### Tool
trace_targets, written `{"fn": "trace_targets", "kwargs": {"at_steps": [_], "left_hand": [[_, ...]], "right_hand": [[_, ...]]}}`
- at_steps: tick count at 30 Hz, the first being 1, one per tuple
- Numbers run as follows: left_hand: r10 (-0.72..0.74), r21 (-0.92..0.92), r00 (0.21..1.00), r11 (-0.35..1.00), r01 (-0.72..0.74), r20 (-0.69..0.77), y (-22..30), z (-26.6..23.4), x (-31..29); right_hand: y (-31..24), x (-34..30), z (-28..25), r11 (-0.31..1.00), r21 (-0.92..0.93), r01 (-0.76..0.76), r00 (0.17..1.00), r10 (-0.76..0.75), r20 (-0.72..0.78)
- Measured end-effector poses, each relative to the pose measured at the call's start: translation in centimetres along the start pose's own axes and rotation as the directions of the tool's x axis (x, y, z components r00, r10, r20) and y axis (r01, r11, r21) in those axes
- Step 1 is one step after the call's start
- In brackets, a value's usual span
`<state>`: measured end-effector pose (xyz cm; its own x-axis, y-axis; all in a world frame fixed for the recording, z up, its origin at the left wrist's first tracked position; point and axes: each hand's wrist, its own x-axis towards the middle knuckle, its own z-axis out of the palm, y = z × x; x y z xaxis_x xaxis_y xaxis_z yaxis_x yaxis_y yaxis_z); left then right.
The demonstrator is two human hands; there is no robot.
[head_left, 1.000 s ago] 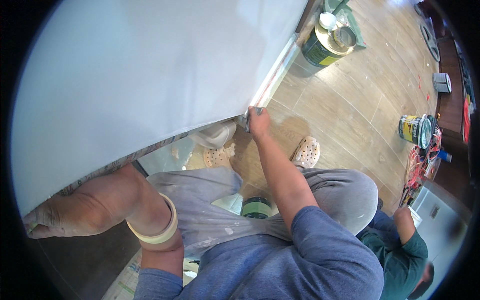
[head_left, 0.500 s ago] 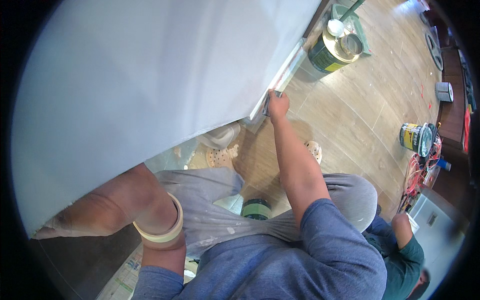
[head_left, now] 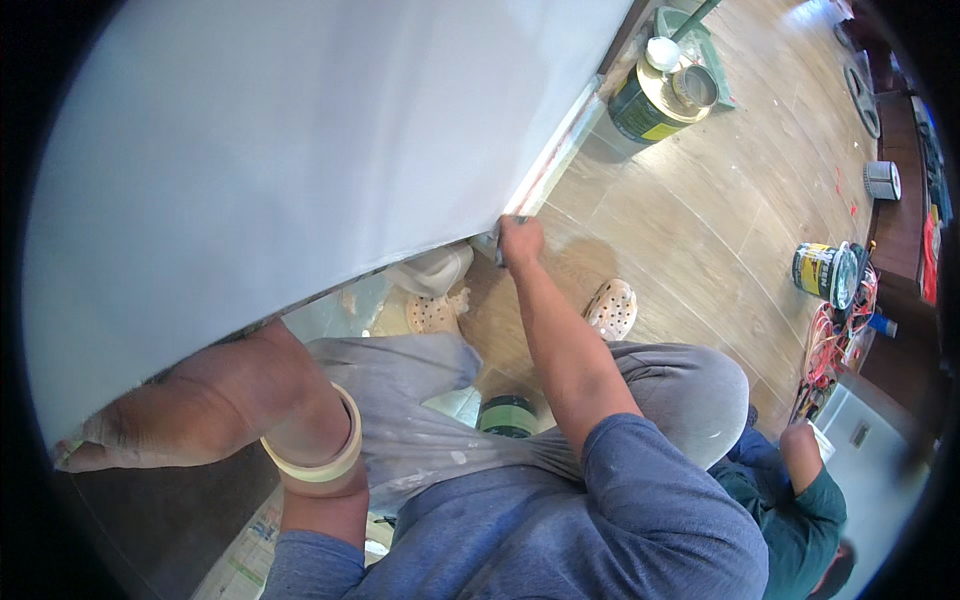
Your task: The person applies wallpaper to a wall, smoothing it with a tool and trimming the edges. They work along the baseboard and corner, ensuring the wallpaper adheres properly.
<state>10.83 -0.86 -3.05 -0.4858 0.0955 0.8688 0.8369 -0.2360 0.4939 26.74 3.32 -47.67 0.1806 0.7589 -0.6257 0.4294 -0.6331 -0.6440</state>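
dark tool partly inside the right fingers, beside the pale wall

Illumination: bright, diffuse. The white panel shows soft vertical shading. Glare: washed-out reflection at the far end of the floor. Shadow: soft, on the floor right of the right hand. Near left: dim. Distortion: straight edges bend outward; corners black. Blur: dark patch, near right.

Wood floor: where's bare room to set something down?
The widest mostly bare patch lies between the right shoe, the large bucket and the smaller bucket beside the cables. It is crowded around those cables, and where the green tray sits by the large bucket.
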Motion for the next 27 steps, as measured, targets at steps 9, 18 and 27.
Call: {"fn": "trace_targets", "kwargs": {"at_steps": [9, 18, 27], "left_hand": [[-0.015, -0.039, 1.0, 0.999, 0.015, 0.005, -0.3, 0.5, -0.7], [0.0, -0.069, 1.0, 0.998, 0.0, 0.003, 0.0, 0.5, -0.4], [0.07, -0.218, 0.997, 0.973, -0.076, -0.036, 0.0, 1.7, -0.5]], "right_hand": [[-3.3, 3.0, -3.9, 0.99, 0.138, 0.013, 0.995, 0.001, -0.102], [-4.3, 6.4, -2.9, 0.997, 0.065, 0.029, 0.985, -0.018, -0.171], [3.7, -3.1, 1.4, 0.999, -0.037, -0.017, 0.994, 0.021, 0.111]]}}
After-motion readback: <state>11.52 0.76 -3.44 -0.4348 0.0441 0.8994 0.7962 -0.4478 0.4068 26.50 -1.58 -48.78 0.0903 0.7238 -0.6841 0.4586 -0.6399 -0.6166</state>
